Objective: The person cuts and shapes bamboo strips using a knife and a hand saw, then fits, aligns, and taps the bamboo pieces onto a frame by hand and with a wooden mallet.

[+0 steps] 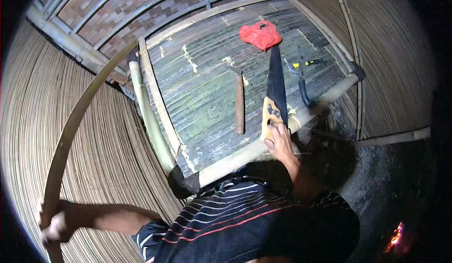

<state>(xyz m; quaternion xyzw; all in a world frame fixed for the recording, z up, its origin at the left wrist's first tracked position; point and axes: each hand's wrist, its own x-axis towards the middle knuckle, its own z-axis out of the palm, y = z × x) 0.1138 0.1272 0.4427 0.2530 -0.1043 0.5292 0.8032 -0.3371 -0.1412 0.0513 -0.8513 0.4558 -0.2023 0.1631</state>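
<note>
My left hand [57, 223] is closed around a long, curved, flat strip [70, 126] that rises from the lower left to the table's back left corner. On the slatted table, my right hand [281, 143] grips the light wooden handle of a handsaw [276, 81]. The saw's dark blade points away from me, its tip by a red plastic bag [260, 35]. Left of the saw lies a hammer-like tool [240, 103] with a long wooden handle. To its right are a dark-handled tool [302, 86] and a yellow and black tool [308, 63].
The slatted table [202, 107] has a pale pole frame around it. Woven and reed-like walls [395, 51] stand on several sides. At the lower right, a small fire [395, 237] glows on the dark floor.
</note>
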